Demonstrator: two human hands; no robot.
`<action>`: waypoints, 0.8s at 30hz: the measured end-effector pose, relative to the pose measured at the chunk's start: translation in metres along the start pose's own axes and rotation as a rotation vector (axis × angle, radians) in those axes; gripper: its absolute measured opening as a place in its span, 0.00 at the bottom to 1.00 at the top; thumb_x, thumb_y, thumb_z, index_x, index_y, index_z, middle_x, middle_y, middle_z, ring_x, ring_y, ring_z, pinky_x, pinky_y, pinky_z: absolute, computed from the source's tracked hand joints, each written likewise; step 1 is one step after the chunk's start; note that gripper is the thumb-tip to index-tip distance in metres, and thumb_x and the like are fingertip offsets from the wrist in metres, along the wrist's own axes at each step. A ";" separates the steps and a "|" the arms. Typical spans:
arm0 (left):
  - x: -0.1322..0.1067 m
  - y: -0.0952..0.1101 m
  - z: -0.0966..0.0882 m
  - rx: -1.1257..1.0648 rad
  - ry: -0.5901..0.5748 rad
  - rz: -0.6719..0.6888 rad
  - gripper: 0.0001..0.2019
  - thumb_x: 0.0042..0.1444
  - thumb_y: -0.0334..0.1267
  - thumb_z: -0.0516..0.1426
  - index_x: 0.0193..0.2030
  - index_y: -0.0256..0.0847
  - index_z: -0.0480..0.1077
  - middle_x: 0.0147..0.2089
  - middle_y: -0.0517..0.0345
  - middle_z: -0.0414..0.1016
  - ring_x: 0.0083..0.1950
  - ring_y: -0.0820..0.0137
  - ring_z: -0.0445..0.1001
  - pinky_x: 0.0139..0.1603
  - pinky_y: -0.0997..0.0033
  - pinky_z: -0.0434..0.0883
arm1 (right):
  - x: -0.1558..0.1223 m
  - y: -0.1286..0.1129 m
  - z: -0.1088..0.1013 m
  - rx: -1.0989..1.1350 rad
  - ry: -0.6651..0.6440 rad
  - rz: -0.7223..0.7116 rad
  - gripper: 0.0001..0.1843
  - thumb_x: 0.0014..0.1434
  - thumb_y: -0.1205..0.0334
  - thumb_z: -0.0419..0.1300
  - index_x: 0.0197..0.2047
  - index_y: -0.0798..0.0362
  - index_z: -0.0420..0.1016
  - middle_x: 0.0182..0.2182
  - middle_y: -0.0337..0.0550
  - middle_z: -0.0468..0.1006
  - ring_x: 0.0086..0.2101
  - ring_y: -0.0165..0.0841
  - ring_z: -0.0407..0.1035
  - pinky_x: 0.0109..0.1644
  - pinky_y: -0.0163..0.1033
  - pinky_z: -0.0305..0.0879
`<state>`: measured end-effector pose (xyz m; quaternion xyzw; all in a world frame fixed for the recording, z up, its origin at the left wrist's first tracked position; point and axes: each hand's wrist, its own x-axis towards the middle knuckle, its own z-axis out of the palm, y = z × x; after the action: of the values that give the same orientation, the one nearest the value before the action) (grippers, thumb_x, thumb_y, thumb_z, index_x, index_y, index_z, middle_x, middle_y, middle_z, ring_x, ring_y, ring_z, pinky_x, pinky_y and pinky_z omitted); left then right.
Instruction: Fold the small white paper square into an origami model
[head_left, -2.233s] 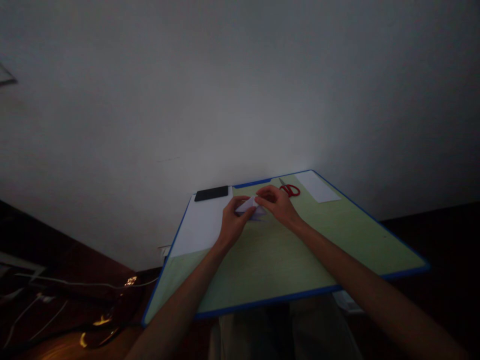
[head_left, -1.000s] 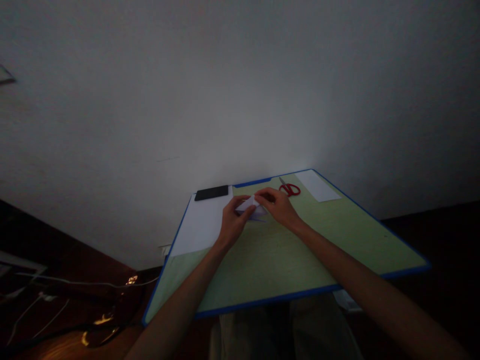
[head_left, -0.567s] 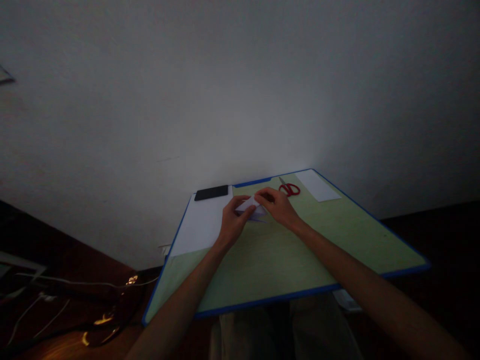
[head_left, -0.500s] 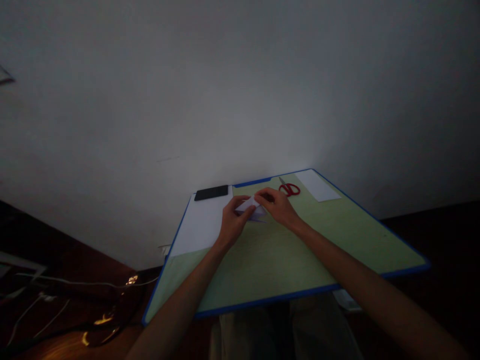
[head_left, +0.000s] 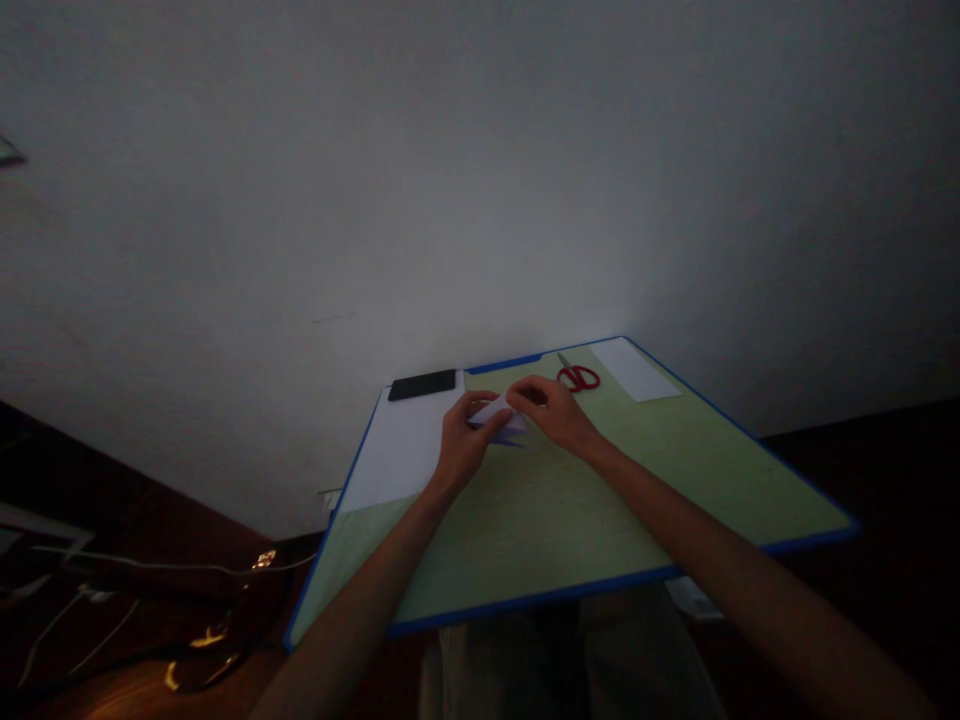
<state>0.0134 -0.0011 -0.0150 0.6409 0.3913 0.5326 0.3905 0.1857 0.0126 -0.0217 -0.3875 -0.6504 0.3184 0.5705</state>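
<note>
A small folded piece of white paper (head_left: 504, 420) lies on a green board with a blue rim (head_left: 570, 520) resting over my lap. My left hand (head_left: 461, 445) pinches the paper's left side, fingers curled on it. On the right side, my right hand (head_left: 551, 410) presses down with bent fingers. The two hands meet over the paper and hide most of it.
A white sheet (head_left: 401, 450) covers the board's left part, with a black phone (head_left: 422, 385) at its far end. Red-handled scissors (head_left: 577, 377) and a narrow white paper strip (head_left: 634, 370) lie at the far right. A pale wall stands behind; cables (head_left: 112, 590) trail on the dark floor at left.
Almost nothing has moved: both hands stay on the folded paper, with only tiny finger shifts along its edge.
</note>
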 end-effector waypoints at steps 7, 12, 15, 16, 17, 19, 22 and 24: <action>0.000 0.002 0.001 -0.018 0.000 -0.032 0.22 0.47 0.48 0.70 0.44 0.38 0.74 0.35 0.53 0.82 0.33 0.67 0.79 0.31 0.72 0.75 | 0.000 0.002 0.000 -0.013 -0.013 0.001 0.11 0.58 0.55 0.64 0.37 0.54 0.78 0.32 0.44 0.81 0.34 0.35 0.75 0.42 0.41 0.70; 0.000 0.004 0.001 -0.048 0.004 -0.088 0.24 0.44 0.48 0.72 0.45 0.37 0.75 0.34 0.52 0.82 0.31 0.66 0.79 0.29 0.71 0.75 | -0.001 -0.001 -0.001 -0.010 -0.035 0.014 0.11 0.59 0.54 0.63 0.37 0.54 0.78 0.33 0.43 0.82 0.34 0.35 0.75 0.42 0.40 0.70; 0.002 0.006 0.000 -0.094 0.003 -0.144 0.26 0.42 0.46 0.72 0.46 0.36 0.76 0.32 0.52 0.82 0.29 0.67 0.79 0.29 0.70 0.74 | -0.002 -0.001 -0.002 -0.027 -0.050 -0.002 0.11 0.59 0.54 0.63 0.37 0.54 0.78 0.32 0.43 0.82 0.34 0.34 0.75 0.41 0.40 0.70; 0.002 0.006 -0.001 -0.106 -0.010 -0.167 0.26 0.42 0.46 0.73 0.47 0.36 0.77 0.32 0.53 0.82 0.29 0.67 0.79 0.30 0.70 0.74 | -0.002 -0.001 -0.002 -0.034 -0.056 -0.007 0.11 0.59 0.54 0.63 0.37 0.54 0.78 0.32 0.43 0.81 0.33 0.34 0.75 0.41 0.40 0.70; 0.003 0.007 -0.002 -0.111 -0.026 -0.189 0.26 0.41 0.46 0.73 0.47 0.36 0.77 0.32 0.53 0.83 0.29 0.67 0.79 0.30 0.70 0.74 | -0.002 -0.001 -0.002 -0.039 -0.063 -0.011 0.10 0.59 0.55 0.63 0.37 0.54 0.78 0.32 0.43 0.82 0.33 0.34 0.74 0.40 0.40 0.69; 0.004 0.007 -0.004 -0.095 -0.049 -0.213 0.24 0.39 0.45 0.74 0.43 0.37 0.79 0.32 0.52 0.83 0.29 0.66 0.79 0.31 0.69 0.75 | -0.003 0.000 -0.002 -0.040 -0.074 -0.019 0.10 0.58 0.55 0.63 0.36 0.54 0.79 0.32 0.43 0.82 0.33 0.34 0.74 0.40 0.40 0.69; 0.005 0.007 -0.006 -0.060 -0.061 -0.203 0.20 0.38 0.46 0.74 0.35 0.37 0.79 0.33 0.51 0.83 0.32 0.65 0.80 0.33 0.68 0.76 | -0.003 0.000 -0.003 -0.028 -0.091 -0.018 0.10 0.58 0.56 0.64 0.37 0.53 0.80 0.32 0.43 0.82 0.33 0.34 0.74 0.40 0.39 0.70; 0.005 0.007 -0.006 -0.067 -0.088 -0.200 0.18 0.38 0.46 0.74 0.34 0.37 0.80 0.34 0.51 0.83 0.33 0.65 0.80 0.35 0.68 0.76 | -0.002 -0.001 -0.004 -0.010 -0.105 -0.008 0.10 0.57 0.56 0.65 0.37 0.53 0.80 0.32 0.43 0.83 0.33 0.34 0.75 0.40 0.39 0.70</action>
<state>0.0088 0.0015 -0.0060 0.6080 0.4178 0.4750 0.4797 0.1900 0.0098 -0.0209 -0.3705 -0.6824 0.3328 0.5350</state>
